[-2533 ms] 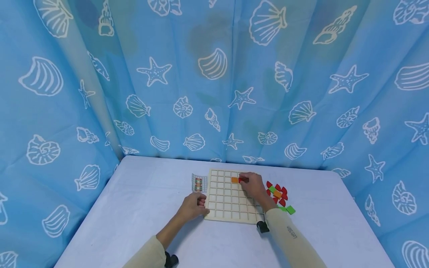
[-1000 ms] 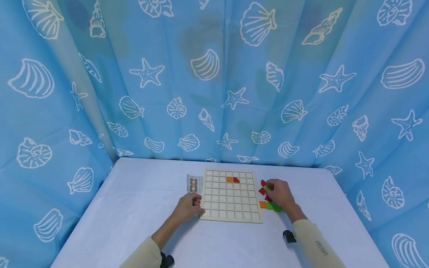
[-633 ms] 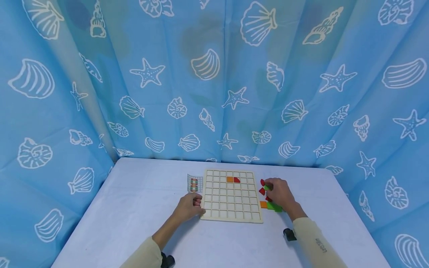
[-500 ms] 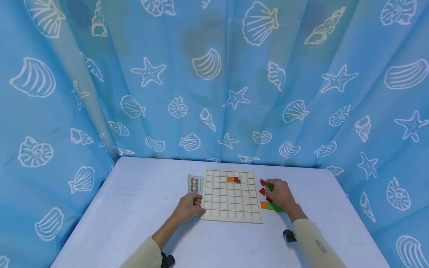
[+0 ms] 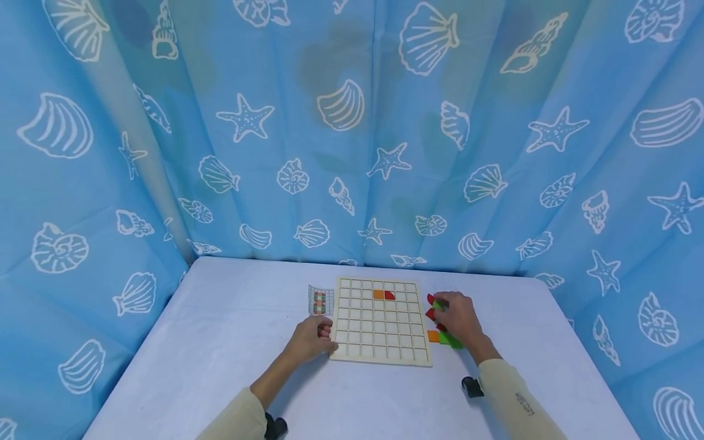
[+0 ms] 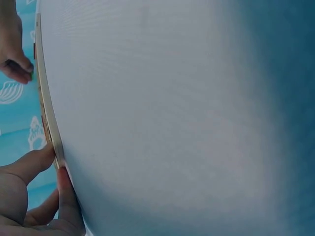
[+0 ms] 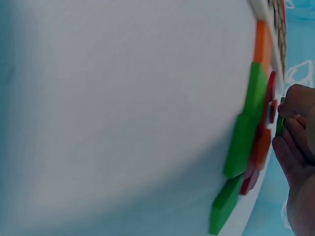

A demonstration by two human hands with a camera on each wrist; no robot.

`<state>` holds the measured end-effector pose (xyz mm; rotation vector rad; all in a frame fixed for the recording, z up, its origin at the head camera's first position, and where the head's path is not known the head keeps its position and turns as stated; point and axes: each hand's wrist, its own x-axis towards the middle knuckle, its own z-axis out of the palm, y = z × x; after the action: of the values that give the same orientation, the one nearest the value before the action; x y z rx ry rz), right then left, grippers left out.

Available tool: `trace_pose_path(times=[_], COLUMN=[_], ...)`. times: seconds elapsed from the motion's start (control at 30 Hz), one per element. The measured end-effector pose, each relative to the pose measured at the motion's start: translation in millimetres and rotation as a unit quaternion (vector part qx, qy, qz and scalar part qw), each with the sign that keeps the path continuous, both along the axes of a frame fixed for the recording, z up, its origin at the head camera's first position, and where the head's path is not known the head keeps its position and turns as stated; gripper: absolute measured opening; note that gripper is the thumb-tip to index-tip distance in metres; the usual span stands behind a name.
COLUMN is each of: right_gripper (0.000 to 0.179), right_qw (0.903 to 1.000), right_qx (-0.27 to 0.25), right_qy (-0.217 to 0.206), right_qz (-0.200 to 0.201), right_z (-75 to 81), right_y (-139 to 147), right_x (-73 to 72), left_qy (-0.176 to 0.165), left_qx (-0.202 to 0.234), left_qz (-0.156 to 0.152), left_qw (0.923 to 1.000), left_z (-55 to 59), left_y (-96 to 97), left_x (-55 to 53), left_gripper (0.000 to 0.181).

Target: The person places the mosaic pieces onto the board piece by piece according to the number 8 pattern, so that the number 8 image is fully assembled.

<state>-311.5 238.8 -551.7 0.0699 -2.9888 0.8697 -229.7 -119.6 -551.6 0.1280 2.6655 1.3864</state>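
Observation:
A pale wooden grid board (image 5: 379, 338) lies on the table. An orange square tile (image 5: 378, 294) and a red quarter-circle tile (image 5: 389, 295) sit side by side in one of its upper rows. My left hand (image 5: 309, 340) pinches the board's left edge near its lower corner; the left wrist view shows thumb and finger on that edge. To the right of the board, my right hand (image 5: 461, 316) holds a green tile (image 7: 280, 122) between thumb and fingers. Around and partly under it lie red quarter-circles (image 5: 430, 314), green tiles (image 7: 239, 145) and an orange tile (image 5: 434, 337).
A small printed pattern card (image 5: 321, 300) lies against the board's upper left side. White cloth covers the table (image 5: 242, 318). A blue curtain (image 5: 352, 153) with shell and starfish prints hangs behind and at both sides.
My right hand has left the red quarter-circle in its cell beside the orange tile and moved right to the loose tiles, where it has taken a green one. The left hand stays at the board.

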Motion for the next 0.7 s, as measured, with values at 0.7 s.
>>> trace_pose_path(times=[0.7], right_gripper=[0.042], right_qw=[0.9947], right_qx=[-0.064], right_qy=[0.033], right_qz=[0.073], right_z=[7.4], right_y=[-74], right_x=[-2.5], left_qy=[0.0], left_qx=[0.0], left_qz=[0.003], left_qw=[1.0], left_z=[-2.0], left_y=[0.8], left_x=[-1.5], left_gripper=[0.048])
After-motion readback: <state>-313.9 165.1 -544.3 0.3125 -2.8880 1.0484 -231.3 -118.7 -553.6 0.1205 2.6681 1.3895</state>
